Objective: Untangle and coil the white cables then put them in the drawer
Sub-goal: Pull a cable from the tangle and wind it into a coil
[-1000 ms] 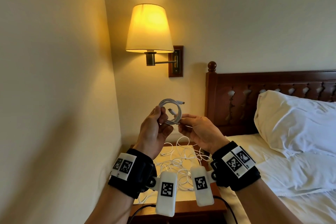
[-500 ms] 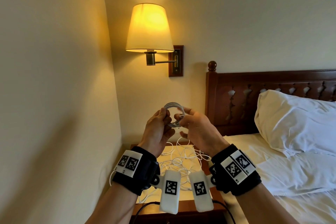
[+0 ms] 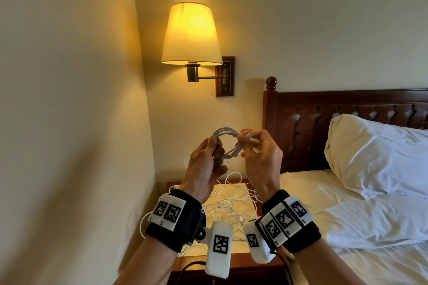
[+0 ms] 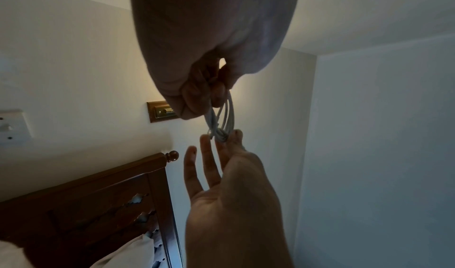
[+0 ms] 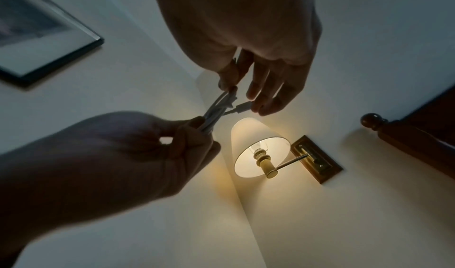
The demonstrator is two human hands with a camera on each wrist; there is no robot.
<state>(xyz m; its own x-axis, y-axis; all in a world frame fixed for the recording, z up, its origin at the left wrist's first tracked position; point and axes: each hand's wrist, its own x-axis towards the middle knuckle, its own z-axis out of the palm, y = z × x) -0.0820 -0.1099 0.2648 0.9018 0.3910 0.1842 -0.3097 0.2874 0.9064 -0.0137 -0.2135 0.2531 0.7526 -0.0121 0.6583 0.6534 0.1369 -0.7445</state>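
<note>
You are working left to right here, so start with your left hand [image 3: 203, 164]: it is gripping the near side of the coiled cable [image 3: 225, 143], fingers [image 3: 214, 146] curled round the bundled loops. That grip is doing the anchoring, I'd say, keeping the turns stacked so the ring is not springing apart in mid-air. From the left wrist view, you are bunching several strands together in that fist.

Moving across, the coil itself is hanging between your two hands at chest height, well above the bench [image 3: 231, 247], clear of everything below so no loose strand can catch it.

Now your right hand [image 3: 261, 157]: thumb and forefinger are pinching the plug end [image 3: 249, 134] at the top of the ring, while the other fingers are spreading loosely. From the right wrist view, the plug [image 5: 242, 106] is sticking out sideways from the bundle. You are likely feeding that tail round or through the loops to lock the coil.

Below, the tangled cables [image 3: 231, 203] are lying in a loose heap on the bench, waiting their turn. The drawer is not showing in any view, so this coil is some way from home. Further right, the bed [image 3: 335, 215] and pillow [image 3: 375, 155] are sitting out of play.
</note>
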